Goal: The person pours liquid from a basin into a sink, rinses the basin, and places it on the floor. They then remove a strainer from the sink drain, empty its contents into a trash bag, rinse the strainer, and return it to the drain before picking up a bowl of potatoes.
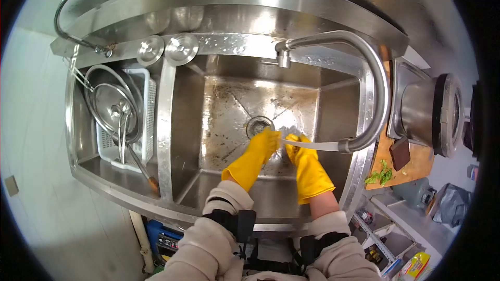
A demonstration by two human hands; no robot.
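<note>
Both my hands wear yellow rubber gloves and are down in the right basin of a stainless steel sink (229, 99). My left hand (262, 144) and my right hand (299, 148) meet just beside the round drain (259, 125). A stream of water (312, 145) runs from the spout of the curved faucet (372, 88) onto the fingers of both gloves. Something pale and wet shows between the fingertips; I cannot tell what it is or whether either hand grips it.
The left basin holds a white plastic basket (148, 125), pot lids and a long-handled ladle (125, 125). Two round lids (165, 49) rest on the back ledge. To the right, a steel pot (429, 114), a brown block (400, 152) and green leaves (380, 175) lie on a wooden board.
</note>
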